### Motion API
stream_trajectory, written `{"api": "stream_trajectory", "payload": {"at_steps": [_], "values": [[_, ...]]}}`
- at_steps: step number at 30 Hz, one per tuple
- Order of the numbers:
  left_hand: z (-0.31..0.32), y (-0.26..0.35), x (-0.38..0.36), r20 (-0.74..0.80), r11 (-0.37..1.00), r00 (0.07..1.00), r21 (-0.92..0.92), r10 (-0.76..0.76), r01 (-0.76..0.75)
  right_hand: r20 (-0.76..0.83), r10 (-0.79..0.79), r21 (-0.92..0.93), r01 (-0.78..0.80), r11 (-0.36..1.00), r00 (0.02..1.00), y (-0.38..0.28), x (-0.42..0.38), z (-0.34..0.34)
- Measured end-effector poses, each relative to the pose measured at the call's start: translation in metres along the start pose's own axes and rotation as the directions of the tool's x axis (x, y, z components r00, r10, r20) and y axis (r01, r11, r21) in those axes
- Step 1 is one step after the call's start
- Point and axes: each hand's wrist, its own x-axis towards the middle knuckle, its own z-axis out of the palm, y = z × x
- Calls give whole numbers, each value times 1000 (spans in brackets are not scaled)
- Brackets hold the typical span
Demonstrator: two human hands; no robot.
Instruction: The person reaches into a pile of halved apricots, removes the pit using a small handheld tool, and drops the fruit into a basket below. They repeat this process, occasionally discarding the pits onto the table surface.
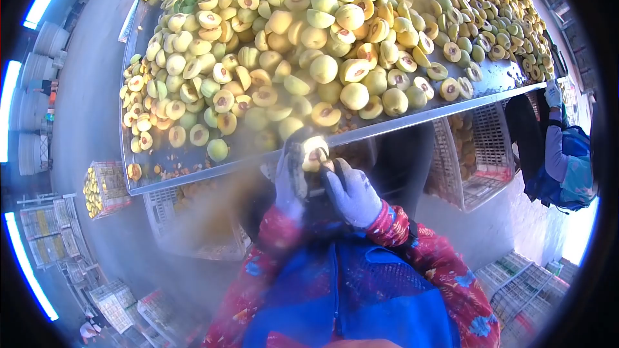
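Note:
My left hand (291,177), in a pale glove with a dark, stained palm, is closed around a halved peach (314,154) just off the table's near edge. The peach's cut face is turned up, brightly lit. Close against it is my right hand (354,198), also gloved, its thumb and fingers bent together at the fruit's lower right. Something small and brownish shows at those fingertips; I cannot make out what it is. Beyond both hands, a large heap of halved and whole yellow-green peaches (322,67) covers much of the metal table (213,171).
Below the table edge stand plastic crates, one at right (474,154) and one at left (167,216), both with fruit inside. Another crate of fruit (106,188) is further left. At the right, a co-worker's gloved hand (553,93) rests near the table corner. Stacked crates (525,290) stand lower right.

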Motion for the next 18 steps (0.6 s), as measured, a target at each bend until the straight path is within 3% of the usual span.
{"api": "stream_trajectory", "payload": {"at_steps": [2, 3, 5, 7, 8, 10, 11, 13, 15, 18], "values": [[7, 43, 1, 107, 933, 993, -350, -51, 86, -10, 40, 8, -40, 999, 999, 0, -1, 1], [0, 53, -1, 236, 972, 963, -161, -128, 169, 16, 58, -13, -58, 998, 998, -1, -4, -1], [-12, 8, 3, 186, 997, 979, -3, 78, -79, 43, 10, -78, -6, 997, 999, -1, -3, -5], [-9, 15, 4, 136, 994, 987, 50, 86, -93, 62, -111, -159, 120, 980, 992, 0, -3, -6], [-6, 25, -1, 100, 1000, 995, 15, -12, 11, 59, -89, -131, 96, 987, 994, -1, -3, -6], [3, 49, -3, 72, 993, 996, 111, -50, 42, 54, -43, -74, 47, 996, 998, -4, -4, -4], [5, 55, -4, 84, 970, 996, 243, 12, -32, 36, -19, -38, 21, 999, 999, -3, -5, -2], [9, 55, -6, 72, 938, 994, 331, 81, -100, 6, 30, 38, -30, 999, 1000, 0, -8, 2], [13, 48, -8, 9, 962, 995, 254, 102, -101, 13, 40, 37, -40, 999, 999, 0, -8, 2], [7, 37, -10, 90, 762, 954, 582, 287, -284, 6, 84, 9, -84, 996, 996, 1, -8, 4]]}}
